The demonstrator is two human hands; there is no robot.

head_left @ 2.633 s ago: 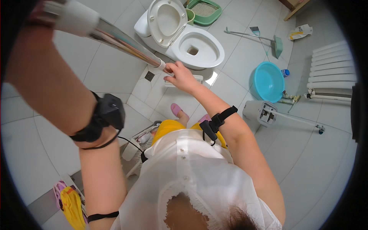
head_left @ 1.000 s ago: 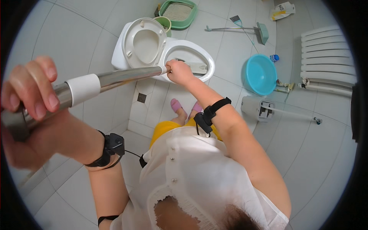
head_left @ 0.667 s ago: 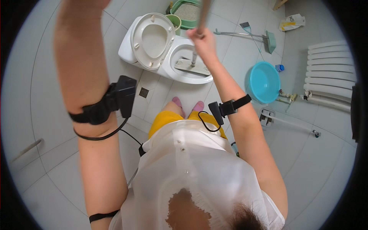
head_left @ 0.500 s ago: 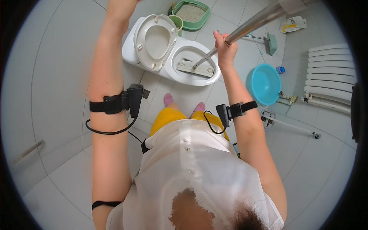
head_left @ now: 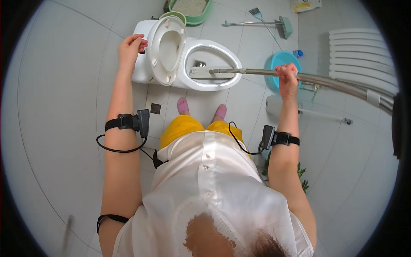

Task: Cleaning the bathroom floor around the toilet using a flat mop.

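My right hand (head_left: 287,79) grips the metal pole of a mop (head_left: 257,72), fingers wrapped round it. The pole runs nearly level from the far right to the toilet. Its flat, pale head (head_left: 200,72) lies across the opening of the white toilet bowl (head_left: 205,87); a shiny patch shows beside it. The toilet's seat and lid (head_left: 169,50) stand raised. My left hand (head_left: 132,49) is over the tank's near-left edge beside the lid, fingers loosely curled together, with nothing visible in them. A small dark part shows just below its fingers.
A green litter tray (head_left: 198,19) and a light-green bin (head_left: 175,15) stand behind the toilet. A blue basin (head_left: 284,60) lies beyond my right hand, beside a blue-capped container (head_left: 298,53). A broom and dustpan (head_left: 286,28) lie farther back. A white radiator (head_left: 357,55) lines the right wall.
My left hand has come down from the far edge to the tank. My right hand has shifted right and nearer, swinging the pole from a steep slant to nearly level; the mop head stays in the bowl.
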